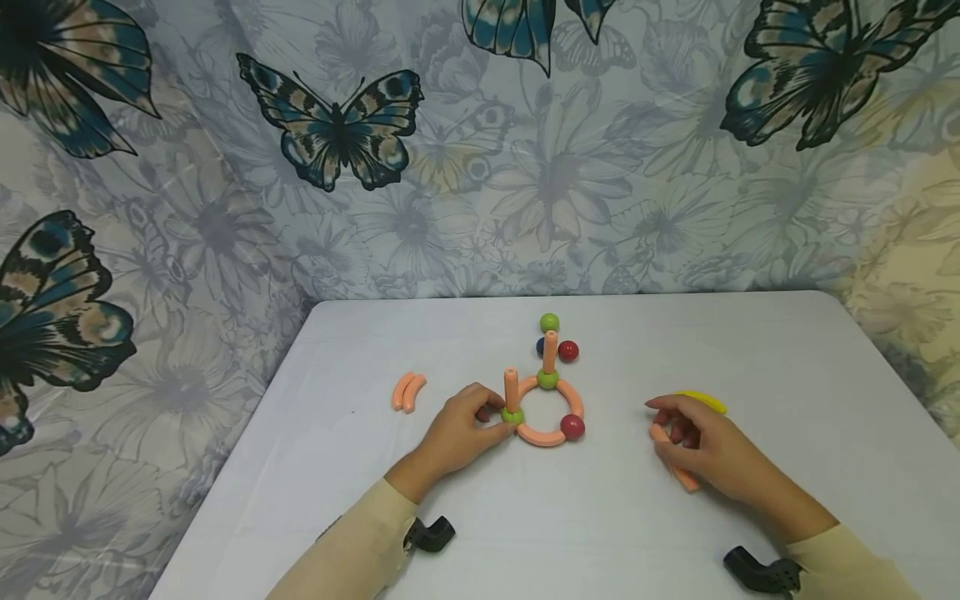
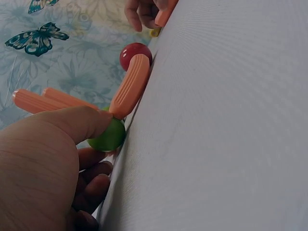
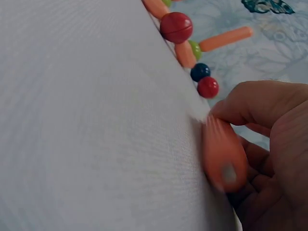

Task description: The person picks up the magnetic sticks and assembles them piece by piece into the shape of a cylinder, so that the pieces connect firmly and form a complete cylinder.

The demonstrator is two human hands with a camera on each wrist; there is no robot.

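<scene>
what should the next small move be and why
Probably stand the orange piece at the right hand on the red ball in the ring: both green balls there carry upright rods, while that red ball carries none, and the left hand pinches one green ball, which may steady the ring.

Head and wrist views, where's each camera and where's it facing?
Head: on the head, facing forward-down at the ring; left hand, right hand, sleeves.
Left wrist: on that wrist, facing a green ball; both hands.
Right wrist: on that wrist, facing an orange stick; right hand.
Wrist views share the ring's red ball.
</scene>
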